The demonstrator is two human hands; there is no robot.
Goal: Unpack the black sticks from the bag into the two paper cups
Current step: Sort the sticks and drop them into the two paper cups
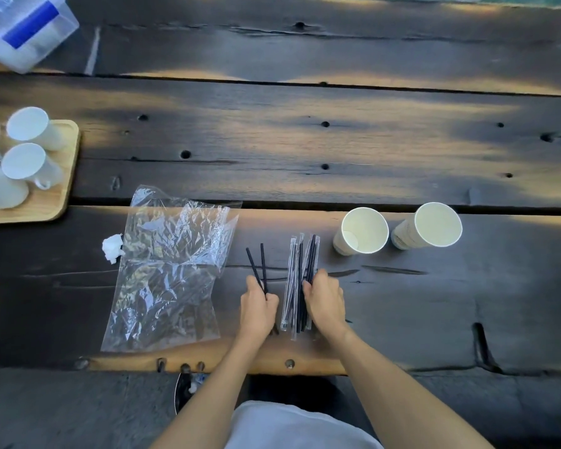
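Observation:
My left hand (258,307) grips two bare black sticks (259,265) that fan upward from its fingers. My right hand (323,299) rests on a pile of black sticks (300,270), several of them in clear wrappers, lying on the dark wooden table (305,150); its fingers curl around a few sticks on the pile's right side. The clear plastic bag (172,267) lies flat and crumpled to the left of my hands. Two white paper cups stand upright to the right of the pile: the nearer cup (361,231) and the farther cup (433,226). No stick shows inside either cup.
A crumpled white scrap (112,249) lies by the bag's left edge. A wooden tray (59,192) at far left carries several upturned white mugs (30,128). A clear plastic box with a blue label (30,27) sits at the top left corner.

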